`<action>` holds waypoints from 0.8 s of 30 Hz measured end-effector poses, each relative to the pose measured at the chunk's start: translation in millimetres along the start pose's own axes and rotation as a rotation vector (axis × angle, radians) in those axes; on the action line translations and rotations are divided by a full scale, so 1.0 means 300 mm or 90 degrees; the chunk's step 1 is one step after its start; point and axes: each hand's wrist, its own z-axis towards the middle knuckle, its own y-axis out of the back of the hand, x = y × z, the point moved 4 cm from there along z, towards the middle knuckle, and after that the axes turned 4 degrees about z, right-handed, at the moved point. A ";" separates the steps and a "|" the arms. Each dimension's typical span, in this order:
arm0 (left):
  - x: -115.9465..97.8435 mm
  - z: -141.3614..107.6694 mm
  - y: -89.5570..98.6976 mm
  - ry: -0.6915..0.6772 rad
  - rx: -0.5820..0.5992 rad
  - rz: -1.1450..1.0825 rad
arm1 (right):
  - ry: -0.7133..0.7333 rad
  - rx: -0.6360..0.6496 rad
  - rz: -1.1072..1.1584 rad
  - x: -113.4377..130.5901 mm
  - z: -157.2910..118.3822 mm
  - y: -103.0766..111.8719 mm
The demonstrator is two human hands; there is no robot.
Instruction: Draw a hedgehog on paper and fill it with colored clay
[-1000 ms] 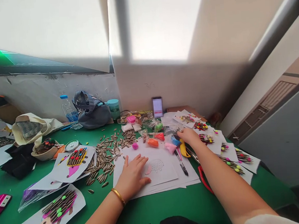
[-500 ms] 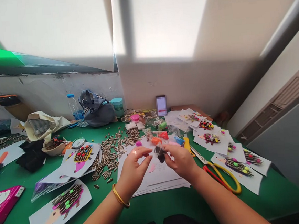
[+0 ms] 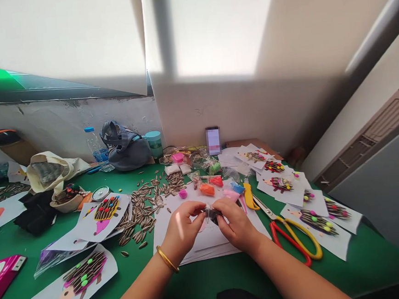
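Note:
My left hand (image 3: pixel 184 225), with a gold bangle (image 3: pixel 167 259) at the wrist, pinches one side of a small see-through bag of black modelling clay (image 3: pixel 212 214). Thumb and fingers of my right hand (image 3: pixel 239 224) grip the bag's other side. Both hands hover over white paper sheets (image 3: pixel 224 251), the top one bearing a faint drawing mostly hidden by my fingers. Beyond the hands lie an orange clay packet (image 3: pixel 207 189), a red one (image 3: pixel 216 181), a pink one (image 3: pixel 231 193), a blue one (image 3: pixel 237 188) and a magenta lump (image 3: pixel 182 194).
Sunflower seeds (image 3: pixel 140 207) are heaped left of the paper. Scissors (image 3: pixel 292 234) and a yellow cutter (image 3: pixel 249 196) lie on the right. Hedgehog pictures (image 3: pixel 317 221) are spread on both sides. A phone (image 3: pixel 213 140) leans on the wall; a stapler-like pink tool (image 3: pixel 5 277) sits far left.
My left hand has moved right and taken hold of the bag, which only my right hand held before. A pink packet now shows beside the blue one. The view has shifted slightly.

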 end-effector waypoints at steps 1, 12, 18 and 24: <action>0.006 -0.006 -0.003 -0.007 0.000 -0.002 | -0.002 0.007 0.002 0.002 0.000 -0.004; 0.001 -0.056 0.006 -0.190 -0.022 0.237 | -0.015 0.036 -0.033 0.017 0.005 -0.028; 0.005 -0.058 0.003 -0.211 -0.002 0.285 | -0.012 0.028 -0.038 0.011 0.002 -0.025; 0.003 -0.058 0.006 -0.238 -0.011 0.287 | -0.008 0.035 -0.040 0.004 0.001 -0.031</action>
